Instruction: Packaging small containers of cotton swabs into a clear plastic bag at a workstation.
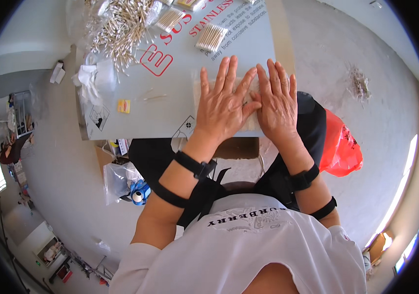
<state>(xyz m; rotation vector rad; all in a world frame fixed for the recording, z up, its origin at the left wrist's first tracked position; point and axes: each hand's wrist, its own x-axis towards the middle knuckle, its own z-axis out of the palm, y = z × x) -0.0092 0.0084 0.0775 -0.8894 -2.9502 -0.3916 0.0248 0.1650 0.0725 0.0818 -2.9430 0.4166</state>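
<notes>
My left hand [223,109] lies palm down near the table's front edge, fingers stretched out and spread. Beside it my right hand [277,107] is also flat, its fingers extended, and the two thumbs meet or overlap. Both press on a thin, pale beige, see-through sheet or packet [252,123]; the hands cover most of it, so its kind and contents cannot be made out. Beyond the fingertips lies a neat bundle of cotton swabs [212,38]. A second bundle [170,20] rests farther left, next to a large loose heap of cotton swabs [121,29].
The grey printed tabletop [136,122] carries a small yellow card [123,106], a few loose swabs [155,97] and crumpled white material [90,82]. A red plastic bag [341,147] hangs at right. Below are a clear bag [115,182] and blue bottle [140,192]. Another person [16,149] is far left.
</notes>
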